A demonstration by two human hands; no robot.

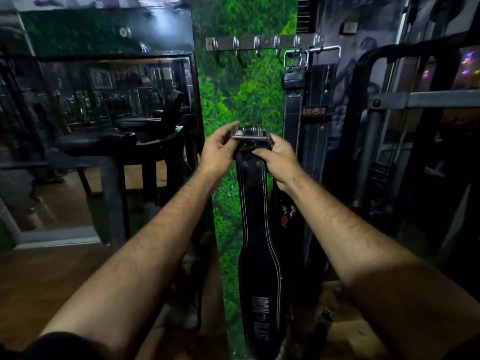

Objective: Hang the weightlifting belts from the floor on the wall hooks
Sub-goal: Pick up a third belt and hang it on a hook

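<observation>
Dim gym room. Green artificial-grass wall panel (233, 100) runs floor to ceiling at centre. Large dark mirror (104, 105) to its left, black padded bench (96, 141) before it. Wooden floor (52, 276) below. Black metal machine frame (405, 105) at right.

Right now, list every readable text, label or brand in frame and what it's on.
"IRON BLAST": white print low on the held belt, gripped at its buckle by the left hand and right hand.
"USI": red letters on a hanging belt at the right.
Red and white logo on the belt behind: too blurred to read.
</observation>
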